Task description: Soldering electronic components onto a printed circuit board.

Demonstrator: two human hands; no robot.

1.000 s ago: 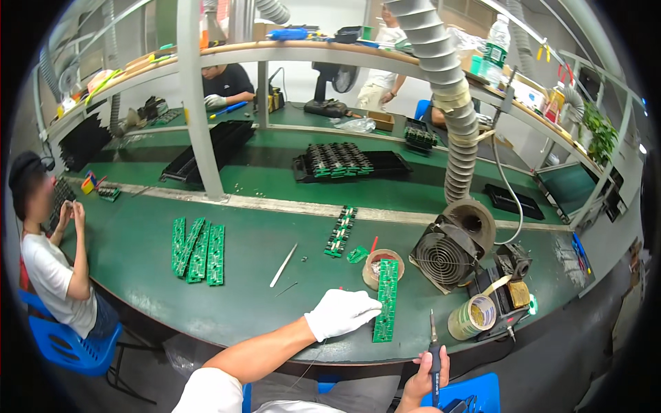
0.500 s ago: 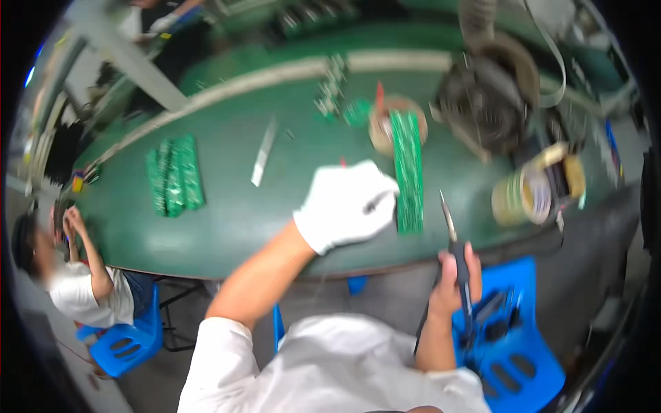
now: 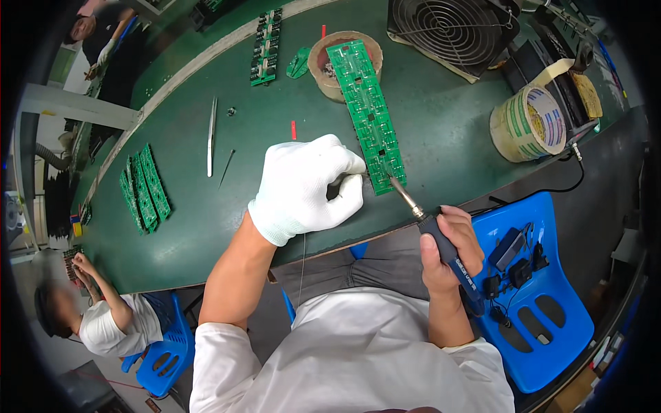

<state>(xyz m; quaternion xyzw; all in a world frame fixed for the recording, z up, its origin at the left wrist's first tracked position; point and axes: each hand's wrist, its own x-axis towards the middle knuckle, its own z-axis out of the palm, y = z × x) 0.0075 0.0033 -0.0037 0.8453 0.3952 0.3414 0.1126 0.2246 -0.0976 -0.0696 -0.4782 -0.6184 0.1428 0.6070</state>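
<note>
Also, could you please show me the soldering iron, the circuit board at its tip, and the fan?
Soldering iron (image 3: 446, 246), head view: dark handle.
Circuit board (image 3: 365, 103), head view: middle of its face.
Fan (image 3: 444, 27), head view: round grille.

A person (image 3: 372, 378) in a white short-sleeved shirt (image 3: 372, 337) and dark grey trousers (image 3: 389, 272) wears a white knitted glove (image 3: 292, 175) on the left grip (image 3: 310, 186); the right grip (image 3: 451, 248) is bare.
</note>
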